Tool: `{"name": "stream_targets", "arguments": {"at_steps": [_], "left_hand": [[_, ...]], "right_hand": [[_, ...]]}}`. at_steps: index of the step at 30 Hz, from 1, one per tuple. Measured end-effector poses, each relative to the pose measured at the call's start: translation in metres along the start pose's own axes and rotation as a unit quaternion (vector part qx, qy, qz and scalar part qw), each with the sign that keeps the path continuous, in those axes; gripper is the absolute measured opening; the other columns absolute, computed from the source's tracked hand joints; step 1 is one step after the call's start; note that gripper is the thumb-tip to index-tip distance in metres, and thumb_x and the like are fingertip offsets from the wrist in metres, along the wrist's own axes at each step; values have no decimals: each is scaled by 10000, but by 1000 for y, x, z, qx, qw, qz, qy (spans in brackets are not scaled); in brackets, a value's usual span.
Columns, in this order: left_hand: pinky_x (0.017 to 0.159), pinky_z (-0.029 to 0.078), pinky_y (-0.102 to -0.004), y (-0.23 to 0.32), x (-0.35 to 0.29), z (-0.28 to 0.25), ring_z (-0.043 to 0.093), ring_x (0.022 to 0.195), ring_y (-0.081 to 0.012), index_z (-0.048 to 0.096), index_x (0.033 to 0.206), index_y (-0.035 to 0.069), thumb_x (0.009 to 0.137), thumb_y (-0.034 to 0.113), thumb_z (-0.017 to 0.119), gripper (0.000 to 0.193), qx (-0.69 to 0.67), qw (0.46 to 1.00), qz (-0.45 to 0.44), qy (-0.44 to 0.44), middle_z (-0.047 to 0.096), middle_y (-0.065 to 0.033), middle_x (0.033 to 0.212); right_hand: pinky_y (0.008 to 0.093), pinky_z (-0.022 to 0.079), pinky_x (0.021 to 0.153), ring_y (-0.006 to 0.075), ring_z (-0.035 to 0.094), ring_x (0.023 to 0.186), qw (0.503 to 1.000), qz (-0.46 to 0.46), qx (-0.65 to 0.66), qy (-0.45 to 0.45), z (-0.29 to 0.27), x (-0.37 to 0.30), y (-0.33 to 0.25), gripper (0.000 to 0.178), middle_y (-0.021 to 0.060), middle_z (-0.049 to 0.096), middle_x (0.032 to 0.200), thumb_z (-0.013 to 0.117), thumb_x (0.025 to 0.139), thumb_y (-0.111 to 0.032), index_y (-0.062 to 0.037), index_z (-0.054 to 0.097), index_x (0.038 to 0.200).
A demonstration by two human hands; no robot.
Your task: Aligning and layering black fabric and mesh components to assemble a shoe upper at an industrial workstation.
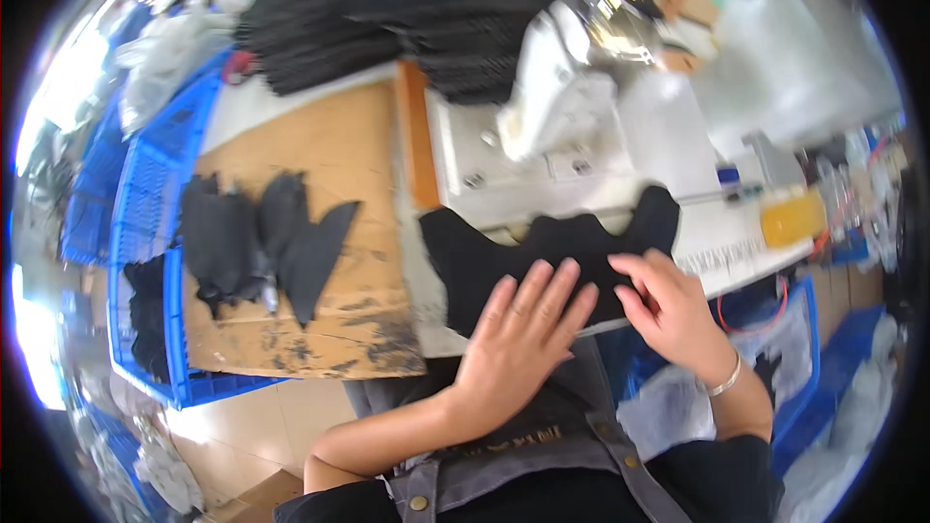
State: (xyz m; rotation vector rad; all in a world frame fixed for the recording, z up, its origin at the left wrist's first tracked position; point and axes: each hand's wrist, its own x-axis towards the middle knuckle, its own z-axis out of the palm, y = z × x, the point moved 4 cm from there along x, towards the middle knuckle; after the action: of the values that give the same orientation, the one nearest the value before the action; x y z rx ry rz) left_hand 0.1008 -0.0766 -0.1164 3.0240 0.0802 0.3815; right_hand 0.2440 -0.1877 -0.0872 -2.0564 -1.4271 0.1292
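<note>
A black cut fabric piece [484,266] with a wavy far edge lies on the white table in front of a white sewing machine [550,87]. My left hand [523,329] rests flat on it with the fingers stretched out. At the fabric's right part is my right hand [668,305], its thumb and forefinger curved and apart at the tips. I see nothing held between them. The underside of the fabric is hidden.
Dark cut pieces [218,242] lie on a brown cardboard sheet [363,281] at left. Blue crates [174,329] stand beyond it. Stacked black fabric [387,15] fills the back. A yellow container [792,218] sits at right, near a blue bin [812,329] holding plastic bags.
</note>
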Motion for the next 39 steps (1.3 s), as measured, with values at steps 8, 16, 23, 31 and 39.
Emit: {"name": "stream_targets", "arguments": {"at_steps": [8, 16, 23, 31, 39], "left_hand": [[1105, 291, -447, 6, -8, 6, 329, 1390, -288, 331, 1486, 144, 746, 415, 704, 872, 11, 998, 16, 55, 311, -111, 1533], [1119, 271, -447, 12, 4, 6, 316, 1401, -291, 360, 1452, 75, 788, 410, 675, 808, 23, 997, 22, 65, 318, -155, 1522], [1120, 266, -451, 16, 26, 10, 306, 1400, -295, 354, 1430, -7, 766, 479, 681, 885, -36, 997, 43, 52, 311, -167, 1520], [1097, 261, -528, 10, 34, 11, 271, 1403, -337, 271, 1511, 265, 690, 488, 753, 978, -8, 998, 62, -26, 254, -119, 1555], [1079, 301, -528, 20, 41, 2, 331, 1378, -322, 383, 1442, 72, 707, 434, 743, 895, -5, 999, 39, 10, 316, -132, 1520]], "right_hand": [[412, 459, 516, 331, 572, 608, 996, -5, -78, 30, -2, -12, -10, 317, 124, 545, 808, 621, 775, 1, -64, 596, 1084], [410, 463, 546, 325, 573, 648, 993, -14, -113, 41, -3, -14, -8, 343, 127, 539, 836, 614, 750, 22, -49, 588, 1084], [413, 493, 699, 335, 589, 829, 987, -35, -144, 70, -21, -23, -11, 357, 123, 565, 954, 632, 712, 22, -41, 601, 1062], [403, 474, 957, 309, 558, 1167, 977, -144, -153, -29, -34, -32, 6, 357, 113, 598, 1259, 728, 739, -116, -16, 639, 1069], [379, 495, 920, 255, 578, 1117, 973, -161, -163, 8, -30, -31, 21, 495, 80, 609, 1229, 760, 687, -144, -35, 618, 1148]]}}
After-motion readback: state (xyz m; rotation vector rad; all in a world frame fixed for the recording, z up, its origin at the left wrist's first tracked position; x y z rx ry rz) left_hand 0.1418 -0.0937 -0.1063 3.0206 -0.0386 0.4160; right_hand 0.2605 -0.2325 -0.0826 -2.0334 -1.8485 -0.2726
